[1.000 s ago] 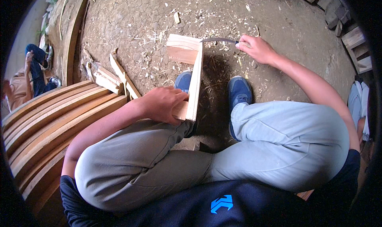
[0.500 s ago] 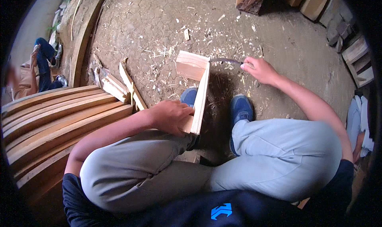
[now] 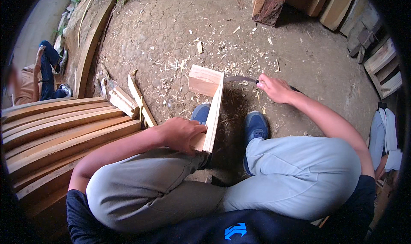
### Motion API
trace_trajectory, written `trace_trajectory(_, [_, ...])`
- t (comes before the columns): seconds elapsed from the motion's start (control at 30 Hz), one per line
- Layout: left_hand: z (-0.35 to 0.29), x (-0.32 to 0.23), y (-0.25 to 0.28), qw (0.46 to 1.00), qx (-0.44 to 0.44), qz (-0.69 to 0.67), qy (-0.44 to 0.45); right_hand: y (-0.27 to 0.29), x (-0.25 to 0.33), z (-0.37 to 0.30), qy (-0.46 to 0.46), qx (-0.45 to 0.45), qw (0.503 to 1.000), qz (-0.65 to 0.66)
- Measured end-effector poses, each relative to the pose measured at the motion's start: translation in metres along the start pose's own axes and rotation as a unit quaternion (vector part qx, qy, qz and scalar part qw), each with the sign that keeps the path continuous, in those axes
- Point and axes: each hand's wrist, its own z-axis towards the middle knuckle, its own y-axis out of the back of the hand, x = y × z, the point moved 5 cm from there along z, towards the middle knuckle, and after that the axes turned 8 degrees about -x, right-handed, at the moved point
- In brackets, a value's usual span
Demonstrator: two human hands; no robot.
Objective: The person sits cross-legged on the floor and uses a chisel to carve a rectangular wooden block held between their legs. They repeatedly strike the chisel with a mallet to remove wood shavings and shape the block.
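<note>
My left hand [image 3: 182,133] is closed around the near end of a pale wooden plank [image 3: 215,118], its fingers wrapped over the side. The plank slants away from me between my shoes, and its far end meets a short wooden block [image 3: 205,82]. Whether the two are joined, I cannot tell. In my right hand [image 3: 276,88], closed round a black handle, is a sickle-like knife with a thin curved blade [image 3: 240,78]. The blade reaches leftward to the plank's far corner, where its tip touches or nearly touches the wood.
Several stacked boards [image 3: 72,133] lie at the left beside split wood scraps [image 3: 124,99]. Wood chips [image 3: 200,47] litter the dirt floor. A thick timber [image 3: 269,4] stands far right, near leaning planks [image 3: 338,8]. Another person [image 3: 32,81] sits at the far left.
The view has tilted slightly, so the floor appears lower. My right hand and the blade have shifted a little toward me. My left hand keeps its hold on the plank.
</note>
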Motion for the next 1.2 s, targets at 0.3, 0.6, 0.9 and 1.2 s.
trace_trajectory(0.3, [-0.003,-0.007,0.03,0.999,0.016,0.026,0.008,0.016,0.003,0.007,-0.006,-0.029,0.997,0.066])
trace_trajectory(0.6, [-0.007,-0.021,0.086,0.996,-0.087,0.021,0.032,0.055,0.015,0.013,0.027,-0.045,0.994,0.098])
trace_trajectory(0.9, [-0.006,-0.026,0.083,0.993,-0.1,0.03,0.049,0.064,0.088,-0.007,0.025,0.093,0.995,0.015])
trace_trajectory(1.2, [-0.009,-0.014,0.071,0.989,-0.138,-0.006,0.051,0.028,0.116,-0.025,0.011,0.114,0.992,-0.061])
